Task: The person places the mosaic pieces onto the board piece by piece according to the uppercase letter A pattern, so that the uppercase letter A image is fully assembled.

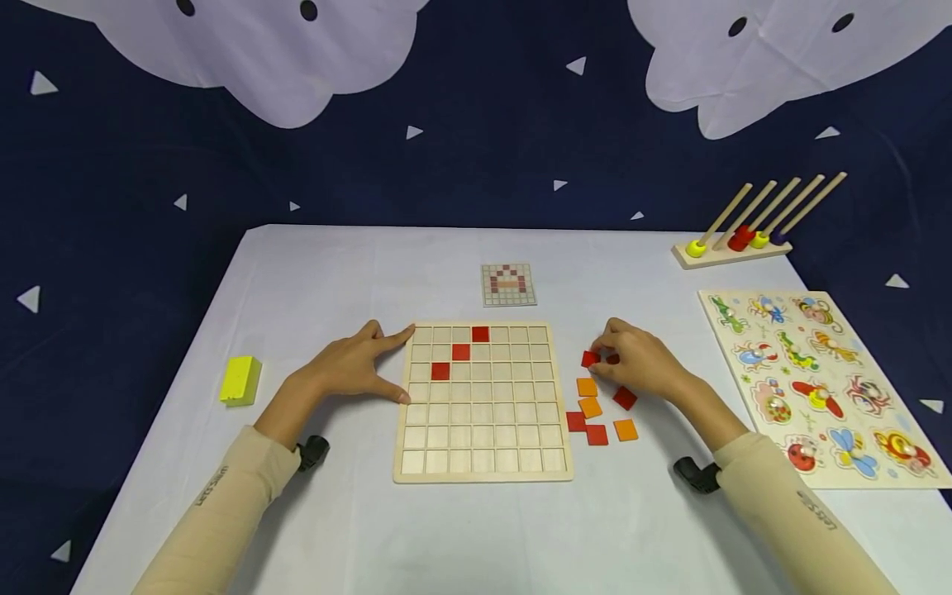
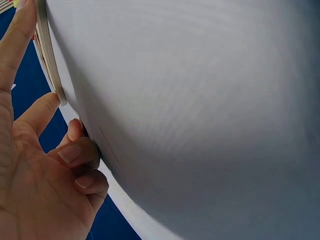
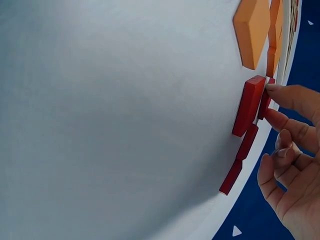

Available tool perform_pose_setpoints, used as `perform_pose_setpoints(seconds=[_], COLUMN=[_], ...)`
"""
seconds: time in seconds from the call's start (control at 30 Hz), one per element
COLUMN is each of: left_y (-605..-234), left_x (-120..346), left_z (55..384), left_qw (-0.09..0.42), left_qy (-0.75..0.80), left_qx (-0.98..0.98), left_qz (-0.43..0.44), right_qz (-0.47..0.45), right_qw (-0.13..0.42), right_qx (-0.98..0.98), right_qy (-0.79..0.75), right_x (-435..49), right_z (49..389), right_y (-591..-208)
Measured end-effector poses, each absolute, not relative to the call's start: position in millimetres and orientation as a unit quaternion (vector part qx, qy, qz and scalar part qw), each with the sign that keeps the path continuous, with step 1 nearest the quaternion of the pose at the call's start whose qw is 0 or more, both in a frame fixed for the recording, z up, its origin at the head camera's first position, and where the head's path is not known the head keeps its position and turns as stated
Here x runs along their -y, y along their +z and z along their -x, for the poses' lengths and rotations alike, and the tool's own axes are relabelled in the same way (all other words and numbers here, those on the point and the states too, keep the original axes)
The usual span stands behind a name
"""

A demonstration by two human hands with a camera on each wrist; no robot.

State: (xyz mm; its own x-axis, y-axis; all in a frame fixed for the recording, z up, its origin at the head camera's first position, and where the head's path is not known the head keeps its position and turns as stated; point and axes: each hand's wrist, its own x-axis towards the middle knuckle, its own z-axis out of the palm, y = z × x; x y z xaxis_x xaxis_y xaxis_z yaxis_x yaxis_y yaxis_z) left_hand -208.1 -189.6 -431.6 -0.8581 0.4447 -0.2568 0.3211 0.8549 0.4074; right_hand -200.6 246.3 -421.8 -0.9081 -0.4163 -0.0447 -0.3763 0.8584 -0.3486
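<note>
A wooden grid board [image 1: 483,413] lies flat, with three red tiles set in a diagonal; one is the top red tile [image 1: 480,334]. My left hand [image 1: 357,364] touches the board's left edge, thumb and index finger spread apart. To the right of the board, my right hand [image 1: 640,359] pinches a red square tile [image 1: 590,359] between thumb and index finger, low over the table. The right wrist view shows the fingertips at that tile, behind another red tile [image 3: 248,106]. Several loose red and orange tiles, including an orange tile [image 1: 626,430], lie around this hand.
A small pattern card [image 1: 509,285] with red and orange squares lies beyond the board. At left stands a yellow block [image 1: 240,381]. On the right are an insect picture board [image 1: 825,388] and a peg stand [image 1: 732,254] with upright rods and coloured beads.
</note>
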Motion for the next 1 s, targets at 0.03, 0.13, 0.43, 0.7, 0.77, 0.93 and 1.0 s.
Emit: perform_pose_setpoints(seconds=[0.03, 0.13, 0.43, 0.7, 0.77, 0.93, 1.0], left_y=[-432.0, -432.2, -432.5, -433.9, -434.0, -433.6, -432.9], left_x=[189.7, 189.6, 189.8, 189.2, 189.3, 189.9, 190.3], left_z=[208.1, 208.2, 209.2, 209.4, 209.4, 209.5, 209.4], left_qw=[0.173, 0.171, 0.169, 0.168, 0.168, 0.167, 0.168], left_qy=[0.178, 0.177, 0.175, 0.172, 0.172, 0.173, 0.173], left_qx=[-0.947, -0.948, -0.948, -0.949, -0.949, -0.949, -0.949], left_qz=[-0.203, -0.202, -0.206, -0.203, -0.201, -0.203, -0.204], right_qz=[0.207, 0.21, 0.219, 0.246, 0.256, 0.274, 0.279], right_qw=[0.058, 0.05, 0.038, 0.045, 0.043, 0.043, 0.046], right_qx=[-0.962, -0.962, -0.961, -0.95, -0.947, -0.942, -0.94], right_qy=[-0.168, -0.166, -0.166, -0.184, -0.187, -0.189, -0.191], right_x=[-246.2, -245.5, -232.6, -209.9, -204.8, -191.3, -185.6], right_z=[200.6, 201.1, 203.6, 202.4, 201.9, 201.0, 200.6], right_y=[-421.9, -421.4, -413.9, -409.3, -408.4, -405.2, -403.9])
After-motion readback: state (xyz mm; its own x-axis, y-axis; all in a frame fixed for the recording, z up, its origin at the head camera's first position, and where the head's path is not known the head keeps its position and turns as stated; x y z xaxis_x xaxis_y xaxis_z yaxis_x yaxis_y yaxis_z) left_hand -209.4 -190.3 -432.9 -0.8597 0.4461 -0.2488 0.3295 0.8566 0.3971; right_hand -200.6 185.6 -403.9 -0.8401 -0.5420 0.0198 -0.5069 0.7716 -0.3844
